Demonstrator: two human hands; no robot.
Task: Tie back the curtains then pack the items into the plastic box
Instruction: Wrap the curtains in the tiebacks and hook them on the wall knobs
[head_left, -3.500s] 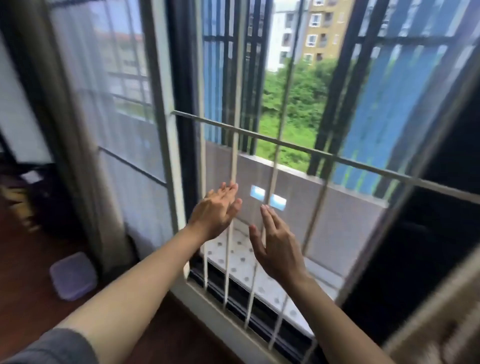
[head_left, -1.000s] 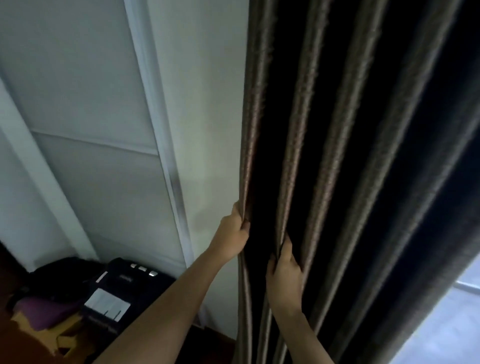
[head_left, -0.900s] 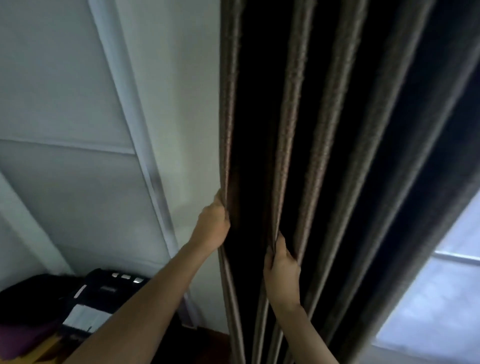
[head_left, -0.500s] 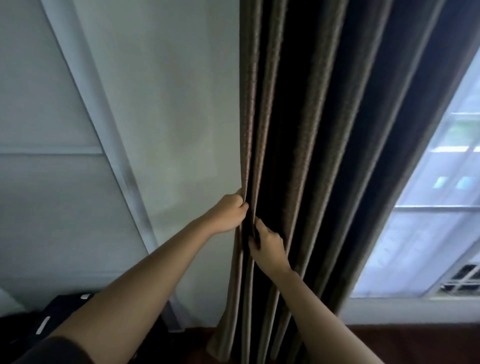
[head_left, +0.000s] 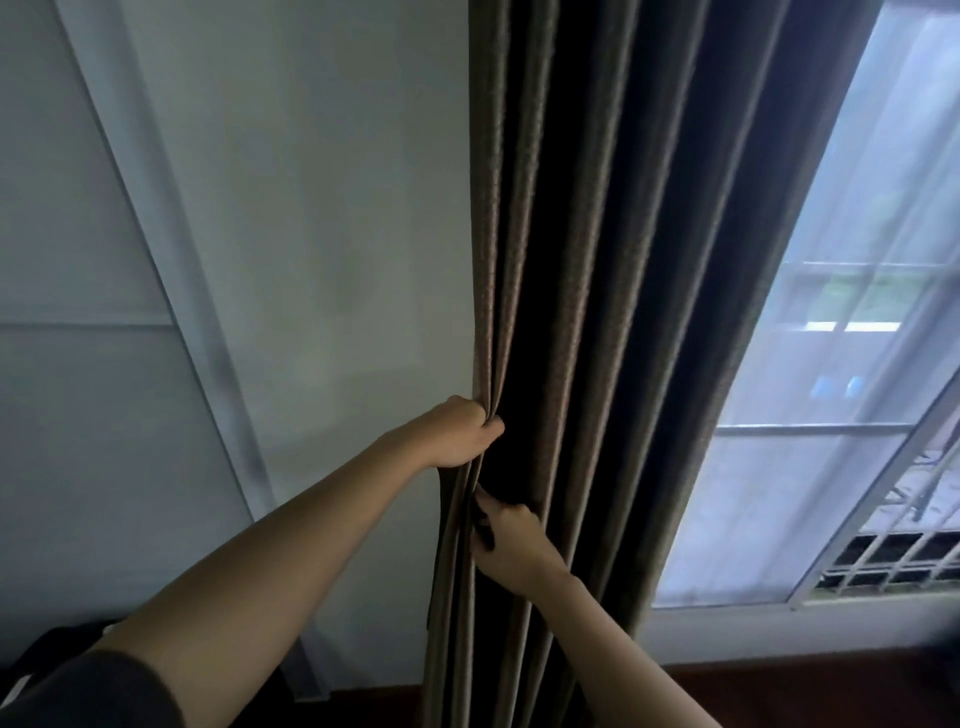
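Grip status: your left hand (head_left: 462, 434) is clenched on the gathered left edge of the curtain (head_left: 597, 312), with folds bunched inside the fist. Your right hand (head_left: 511, 540) sits just below it, fingers curled into the neighbouring folds and pinching them. Both hands hold the same edge, left above right. The curtain hangs with its long axis vertical. All the loose pleats lie to the right of both grips, between your hands and the window (head_left: 831, 415). The wall (head_left: 311, 208) lies to the left. Your right hand is nearer the loose pleats, so it is likely the one to sweep them in. The plastic box is not in view.
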